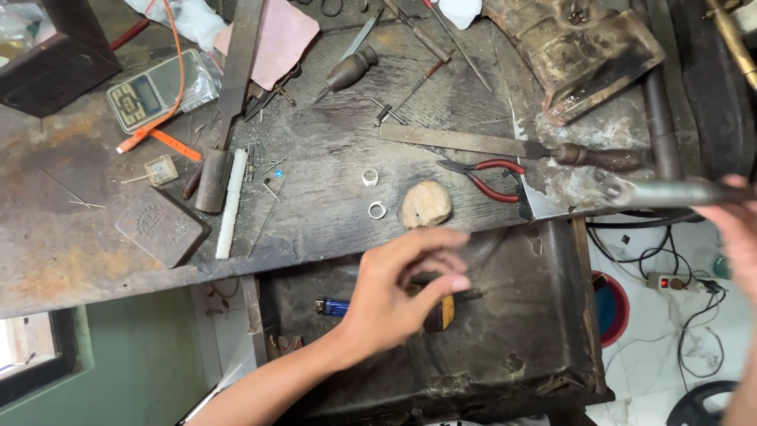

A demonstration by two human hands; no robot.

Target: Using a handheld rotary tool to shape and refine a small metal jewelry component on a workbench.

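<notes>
Left hand [394,296] hovers empty, fingers spread, above the dark open drawer [536,331]; right hand [737,233] grips a grey metal rod [678,192].

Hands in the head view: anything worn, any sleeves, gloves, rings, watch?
Both are bare. The left hand and its forearm show no glove, sleeve, watch or ring; the fingers are slightly motion-blurred, nails short. The right hand is cut off by the frame edge and blurred; the part in view has no glove or sleeve. No cables or markings on either.
</notes>
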